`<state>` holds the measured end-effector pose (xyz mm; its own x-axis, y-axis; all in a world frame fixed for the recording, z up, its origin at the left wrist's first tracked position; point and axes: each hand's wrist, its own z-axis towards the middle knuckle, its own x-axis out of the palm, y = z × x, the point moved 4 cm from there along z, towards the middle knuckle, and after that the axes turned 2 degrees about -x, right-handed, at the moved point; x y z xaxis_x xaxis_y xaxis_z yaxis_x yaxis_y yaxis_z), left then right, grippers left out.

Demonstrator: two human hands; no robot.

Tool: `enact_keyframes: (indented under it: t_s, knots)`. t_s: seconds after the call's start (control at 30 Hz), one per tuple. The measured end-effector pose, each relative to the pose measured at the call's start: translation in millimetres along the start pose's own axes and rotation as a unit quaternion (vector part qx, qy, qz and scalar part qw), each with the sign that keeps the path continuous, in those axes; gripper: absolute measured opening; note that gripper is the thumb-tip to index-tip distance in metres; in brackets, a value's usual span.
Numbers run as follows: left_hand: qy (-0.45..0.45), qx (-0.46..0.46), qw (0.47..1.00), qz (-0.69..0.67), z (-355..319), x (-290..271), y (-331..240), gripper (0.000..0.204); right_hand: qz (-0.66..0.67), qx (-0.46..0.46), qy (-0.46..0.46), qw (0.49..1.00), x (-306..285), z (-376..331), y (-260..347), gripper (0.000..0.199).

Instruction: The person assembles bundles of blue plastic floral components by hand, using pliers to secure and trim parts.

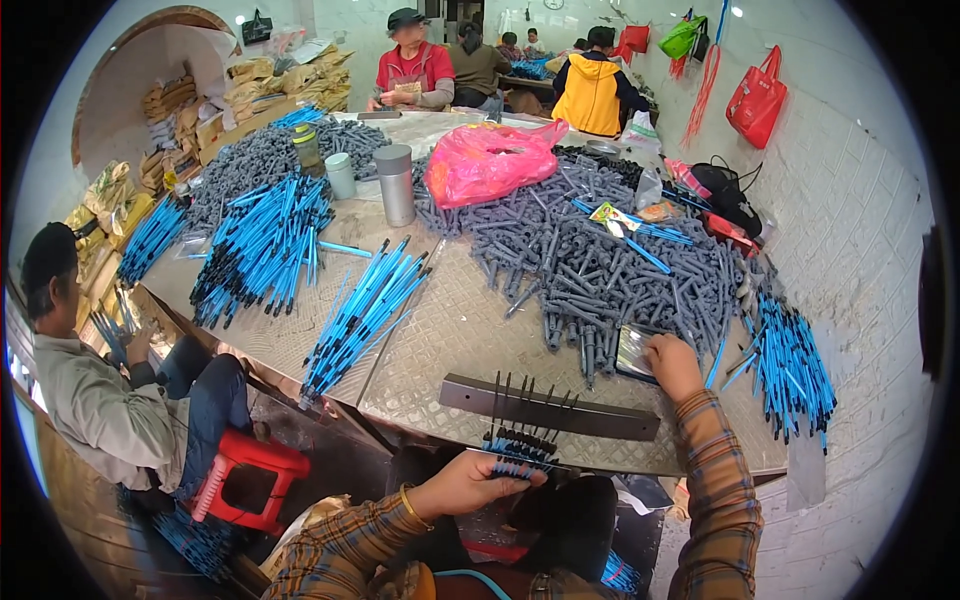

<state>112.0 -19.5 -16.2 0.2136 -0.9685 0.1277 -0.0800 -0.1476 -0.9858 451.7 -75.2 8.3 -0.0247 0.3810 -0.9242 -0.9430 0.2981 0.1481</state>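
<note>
My left hand (468,486) is closed around a small bundle of blue rods (512,468) with black collars, held just off the table's front edge. Several thin dark rods stick up out of that bundle. Over the table, my right hand (674,362) has its fingers curled at the right side of a flat, shiny phone (636,352) with a dark edge; its fingertips are partly hidden. The phone rests against a big heap of grey plastic tubes (600,265). Between my hands and the heap lies a long dark metal bar (550,408).
Bundles of blue rods (365,318) lie at the left, and more blue rods (788,370) at the right. A pink plastic bag (490,165), a steel flask (396,188) and a jar (340,176) stand farther back. A co-worker (110,380) sits at left by a red stool (250,480).
</note>
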Motion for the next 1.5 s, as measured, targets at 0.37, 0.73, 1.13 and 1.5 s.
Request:
enact_keyframes:
  t_s: [0.37,0.73,1.13,1.5]
  knots:
    - [-0.004,0.024,1.000,0.001,-3,5,-6,0.023,0.015,-0.045,-0.061,0.997,-20,-6,10,0.009]
    - [-0.033,0.060,0.997,0.020,-1,7,-11,0.021,0.035,-0.049,-0.066,0.996,-33,-8,24,0.006]
    - [-0.053,0.051,0.997,-0.004,6,10,-13,0.019,0.066,-0.050,-0.075,0.994,-37,-11,20,0.007]
    - [-0.058,0.115,0.989,0.078,6,12,-9,0.019,0.292,0.053,-0.093,0.951,-47,-37,47,0.015]
